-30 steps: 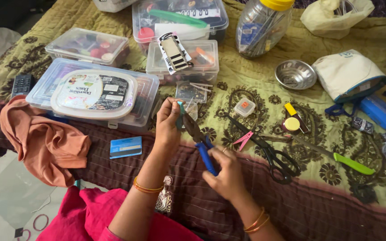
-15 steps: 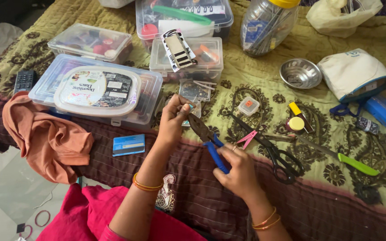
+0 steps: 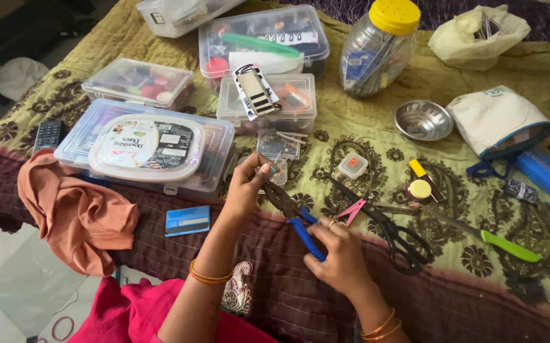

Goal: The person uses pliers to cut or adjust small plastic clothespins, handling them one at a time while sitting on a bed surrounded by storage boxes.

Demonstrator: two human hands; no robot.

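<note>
My right hand (image 3: 341, 257) grips the blue handles of a pair of pliers (image 3: 292, 213), whose dark jaws point up and left. My left hand (image 3: 247, 184) pinches a small teal piece (image 3: 271, 170) at the jaw tips; its exact shape is too small to tell. Both hands hover over the front edge of a patterned olive and maroon quilt (image 3: 376, 133). Gold bangles sit on both wrists.
Black scissors (image 3: 394, 232), a pink clothespin (image 3: 350, 210) and a green-handled tool (image 3: 502, 243) lie right of my hands. Several clear plastic boxes (image 3: 148, 149) and a yellow-lidded jar (image 3: 381, 44) stand behind. An orange cloth (image 3: 78, 213), a blue card (image 3: 187, 220), a steel bowl (image 3: 423, 119) and a white pouch (image 3: 497, 121) lie around.
The pliers have lowered and tilted flatter. My left hand's pinch shifted slightly right and down with the jaws. The camera view has drifted, showing more of the far boxes.
</note>
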